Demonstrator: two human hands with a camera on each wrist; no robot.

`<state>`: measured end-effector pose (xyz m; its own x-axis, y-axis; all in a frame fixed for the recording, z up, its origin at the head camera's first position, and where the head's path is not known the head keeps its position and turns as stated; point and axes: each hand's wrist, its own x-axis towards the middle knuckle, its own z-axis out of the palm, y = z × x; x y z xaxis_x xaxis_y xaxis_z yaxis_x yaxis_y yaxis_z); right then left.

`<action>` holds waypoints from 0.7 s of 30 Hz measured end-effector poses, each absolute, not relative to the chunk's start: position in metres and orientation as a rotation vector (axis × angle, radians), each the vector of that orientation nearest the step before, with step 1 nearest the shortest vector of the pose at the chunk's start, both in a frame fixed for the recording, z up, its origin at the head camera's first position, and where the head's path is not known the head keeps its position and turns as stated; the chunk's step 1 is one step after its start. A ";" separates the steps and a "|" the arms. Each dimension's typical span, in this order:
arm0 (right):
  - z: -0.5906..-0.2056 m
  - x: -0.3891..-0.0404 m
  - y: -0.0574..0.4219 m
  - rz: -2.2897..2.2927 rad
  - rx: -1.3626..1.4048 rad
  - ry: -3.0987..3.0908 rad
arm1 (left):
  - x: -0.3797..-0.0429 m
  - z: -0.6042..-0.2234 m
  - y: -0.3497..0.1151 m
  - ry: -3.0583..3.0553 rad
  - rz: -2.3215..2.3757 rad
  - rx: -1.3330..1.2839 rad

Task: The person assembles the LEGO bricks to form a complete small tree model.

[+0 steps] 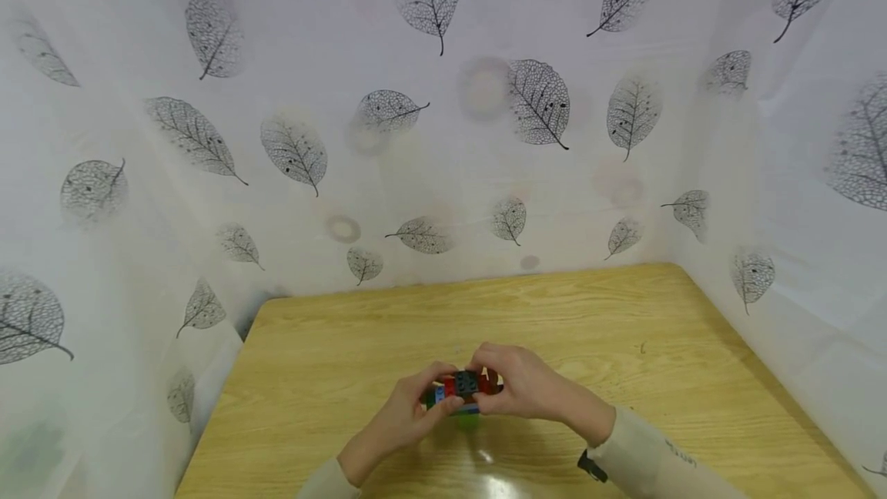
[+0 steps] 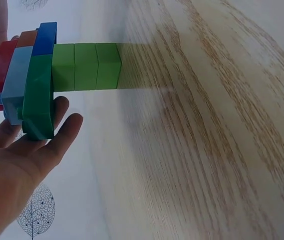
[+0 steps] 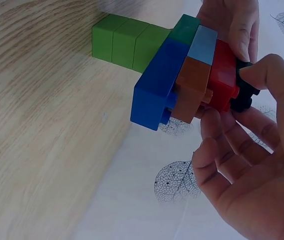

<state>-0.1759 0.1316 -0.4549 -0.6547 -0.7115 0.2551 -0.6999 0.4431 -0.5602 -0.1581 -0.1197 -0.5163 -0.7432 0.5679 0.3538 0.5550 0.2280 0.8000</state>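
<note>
Both hands work on a stack of toy building bricks (image 1: 451, 389) at the table's front middle. Its narrow stem is several light green bricks (image 2: 86, 67). Wider layers sit above: a dark green brick (image 2: 38, 95) beside a blue brick (image 3: 154, 92), then a light blue brick (image 3: 201, 44) beside a brown one (image 3: 191, 85), then a red brick (image 3: 222, 70). A black brick (image 3: 244, 95) tops it. My right hand (image 1: 524, 385) pinches the black brick between thumb and fingers. My left hand (image 1: 403, 409) holds the stack from the left, thumb near the top in front, fingers behind.
The wooden table (image 1: 333, 345) stretches behind and to both sides of the hands. White sheeting (image 1: 443, 168) with printed leaves encloses its back and sides. A dark strap end (image 1: 592, 467) hangs at the right sleeve.
</note>
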 end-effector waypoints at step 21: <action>-0.482 -0.179 0.137 -1.332 -1.311 2.700 | -0.166 -0.524 -0.116 2.527 1.630 1.185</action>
<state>-0.1789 0.1367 -0.4819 -0.6727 -0.5956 0.4389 -0.7107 0.3553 -0.6072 -0.1665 -0.1155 -0.5244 -0.7274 0.5266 0.4399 0.6179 0.2238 0.7538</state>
